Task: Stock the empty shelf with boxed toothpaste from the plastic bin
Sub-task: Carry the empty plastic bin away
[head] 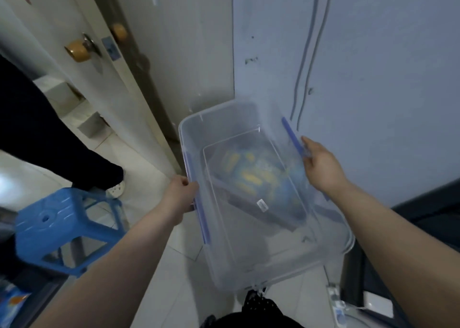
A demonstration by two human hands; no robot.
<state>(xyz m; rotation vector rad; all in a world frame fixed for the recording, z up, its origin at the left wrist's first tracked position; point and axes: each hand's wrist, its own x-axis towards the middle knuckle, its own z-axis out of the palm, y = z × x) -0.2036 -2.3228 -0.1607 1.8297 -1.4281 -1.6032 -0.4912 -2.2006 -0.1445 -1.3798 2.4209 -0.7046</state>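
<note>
Blue plastic stool [57,228] stands well to the left of the left hand's fingers, with a brass door knob [77,50] above it. The left hand [180,193] grips the left rim of the clear plastic bin [216,113], fingers curled over the edge beside the left latch [202,218]. Between the two hands' fingers, blurred blue-and-yellow packs [251,175] show at the bin's bottom; I cannot tell whether they lie inside or beneath it. The right hand [321,163] holds the right rim, fingers curled at the right latch [292,136]. Grey cables [306,61] run up the wall above those fingers.
</note>
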